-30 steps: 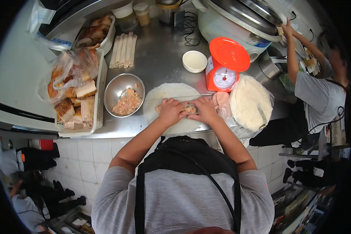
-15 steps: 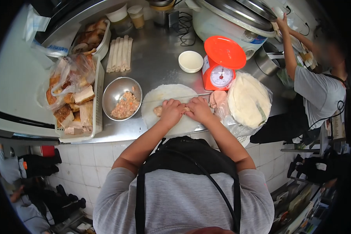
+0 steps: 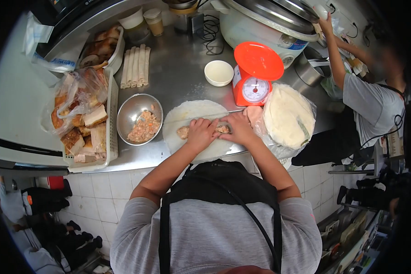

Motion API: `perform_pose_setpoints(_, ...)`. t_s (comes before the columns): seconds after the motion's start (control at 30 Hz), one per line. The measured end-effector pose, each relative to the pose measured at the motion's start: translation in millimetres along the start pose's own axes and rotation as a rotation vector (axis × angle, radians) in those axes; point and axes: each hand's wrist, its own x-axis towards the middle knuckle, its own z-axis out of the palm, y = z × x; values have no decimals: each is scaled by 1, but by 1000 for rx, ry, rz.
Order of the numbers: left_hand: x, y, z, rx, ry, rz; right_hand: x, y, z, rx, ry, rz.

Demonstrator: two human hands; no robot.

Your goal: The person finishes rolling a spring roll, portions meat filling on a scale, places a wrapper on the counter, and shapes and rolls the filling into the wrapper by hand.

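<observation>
A thin round wrapper (image 3: 182, 114) lies flat on the steel counter, with a strip of minced meat filling (image 3: 182, 132) across it. My left hand (image 3: 202, 133) rests over the strip's middle, its fingers curved down on the filling and hiding part of it. Just to the right, my right hand (image 3: 239, 129) is at the strip's right end, thumb and fingers apart on either side of the meat. More filling sits in a steel bowl (image 3: 125, 119) to the left. A stack of pale wrappers (image 3: 287, 114) lies on plastic at the right.
Behind my hands stand a red scale (image 3: 255, 89) and a white bowl (image 3: 218, 73). Rolled sticks (image 3: 135, 66) lie back left, near a basket (image 3: 112, 132) of bagged meat chunks. A large lidded pot (image 3: 255, 27) fills the back; a co-worker (image 3: 370, 100) stands at right.
My right hand has opened its thumb and fingers farther apart, and more filling shows between my hands. My left hand stays on the filling. The whole view has shifted slightly.
</observation>
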Motion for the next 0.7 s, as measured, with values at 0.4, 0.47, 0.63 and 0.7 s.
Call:
perform_pose_setpoints(0.4, 6, 5, 13, -59, -3, 5, -5, 1, 0, -13, -62, 26)
perform_pose_setpoints(0.47, 8, 5, 13, -82, -9, 3, -6, 4, 2, -31, -98, 40)
perform_pose_setpoints(0.63, 7, 4, 15, -72, -18, 21, -6, 14, 5, -115, -195, 55)
perform_pose_setpoints(0.7, 9, 8, 10, -83, 0, 2, -8, 12, 0, -82, -113, 33)
